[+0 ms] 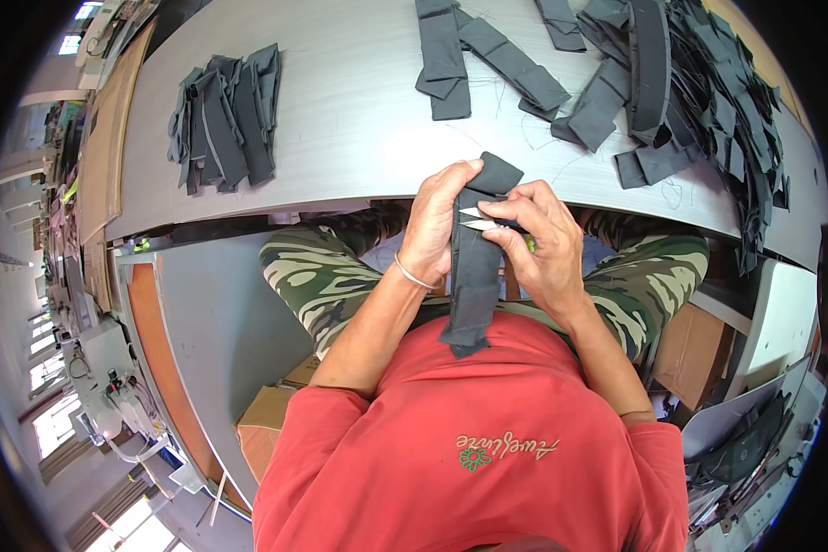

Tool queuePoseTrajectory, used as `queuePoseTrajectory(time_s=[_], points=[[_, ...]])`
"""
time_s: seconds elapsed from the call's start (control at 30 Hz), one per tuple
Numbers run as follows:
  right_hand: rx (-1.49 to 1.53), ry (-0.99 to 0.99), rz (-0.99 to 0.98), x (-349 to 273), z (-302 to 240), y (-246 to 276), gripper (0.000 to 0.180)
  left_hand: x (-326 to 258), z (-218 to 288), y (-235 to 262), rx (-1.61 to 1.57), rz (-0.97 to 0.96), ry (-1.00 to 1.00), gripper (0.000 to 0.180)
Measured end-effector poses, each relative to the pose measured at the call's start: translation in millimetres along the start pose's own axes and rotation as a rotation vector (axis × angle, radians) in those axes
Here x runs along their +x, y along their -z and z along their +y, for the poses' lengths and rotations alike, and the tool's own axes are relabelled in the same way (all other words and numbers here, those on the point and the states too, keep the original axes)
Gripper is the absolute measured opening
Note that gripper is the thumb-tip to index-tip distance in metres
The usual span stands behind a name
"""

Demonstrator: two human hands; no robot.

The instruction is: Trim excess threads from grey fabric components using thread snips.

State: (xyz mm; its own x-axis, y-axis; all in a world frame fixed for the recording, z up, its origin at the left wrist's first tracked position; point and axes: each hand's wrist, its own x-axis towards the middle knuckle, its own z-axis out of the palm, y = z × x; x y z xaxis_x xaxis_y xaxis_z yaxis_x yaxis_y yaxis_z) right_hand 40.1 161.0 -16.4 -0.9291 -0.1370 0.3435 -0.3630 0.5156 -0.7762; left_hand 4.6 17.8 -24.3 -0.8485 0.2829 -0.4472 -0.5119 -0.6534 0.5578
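Note:
A dark grey fabric strip (476,281) hangs over my lap, just off the table's near edge. My left hand (430,225) grips it along its left side, thumb near the folded upper end. In my right hand (550,247) is a pair of thread snips (474,224), held between thumb and fingers. The two pointed blades are spread apart and lie against the strip's upper part. My right fingers hide most of the snips' body.
A neat bundle of grey strips (225,120) lies on the pale table (345,110) at left. Loose strips (443,69) lie at the far middle. On the right, a big heap of strips (722,110) spills over the edge. A cardboard box (265,419) stands low at left.

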Motion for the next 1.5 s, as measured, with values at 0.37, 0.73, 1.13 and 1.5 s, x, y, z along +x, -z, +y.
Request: queuePoseTrajectory(time_s=[0.37, 0.73, 1.13, 1.5], points=[[-0.055, 0.077, -0.025, 4, 0, 9, 0.019, -4, 4, -10, 0.189, -0.022, -0.031, 0.024], [0.176, -0.151, -0.067, 2, -10, 9, 0.033, -2, -1, -5, 0.416, 0.125, -0.151, 0.043], [0.286, -0.235, 0.075, 1, 2, 20, 0.015, -3, -4, 10, 0.522, 0.158, -0.202, 0.045], [0.315, -0.025, -0.374, -17, 6, 16, 0.031, -11, 6, 17, 0.418, 0.021, -0.055, 0.038]])
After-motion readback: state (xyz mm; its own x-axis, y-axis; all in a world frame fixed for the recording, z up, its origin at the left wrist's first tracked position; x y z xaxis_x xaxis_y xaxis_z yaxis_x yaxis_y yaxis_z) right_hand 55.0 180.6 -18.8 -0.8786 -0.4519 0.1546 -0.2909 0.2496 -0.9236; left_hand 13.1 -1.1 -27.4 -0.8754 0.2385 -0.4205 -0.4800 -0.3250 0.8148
